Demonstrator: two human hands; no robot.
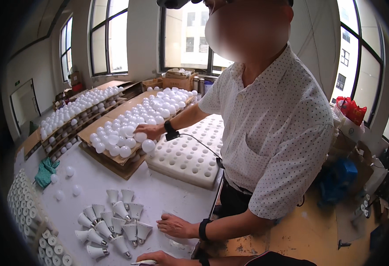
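Note:
At the lower edge my right hand [161, 258] is partly cut off by the picture's rim. Its fingers close on a small whitish piece [145, 262] that I cannot make out. My left hand does not show. Just beyond my right hand, several white bulb bases with metal screw ends [103, 229] lie in a loose group on the pale table [70, 213]. A co-worker's near hand [175, 226] rests on the table beside these bases. Their far hand [149, 131] reaches among white round bulb covers [125, 151] heaped on cardboard.
A white foam tray with rows of holes [183, 166] lies before the co-worker [265, 133]. More covers sit on stacked cardboard [81, 106] farther back. White cylindrical parts [24, 204] stand at the left edge, near a green cloth [46, 172]. Loose covers [70, 171] lie nearby.

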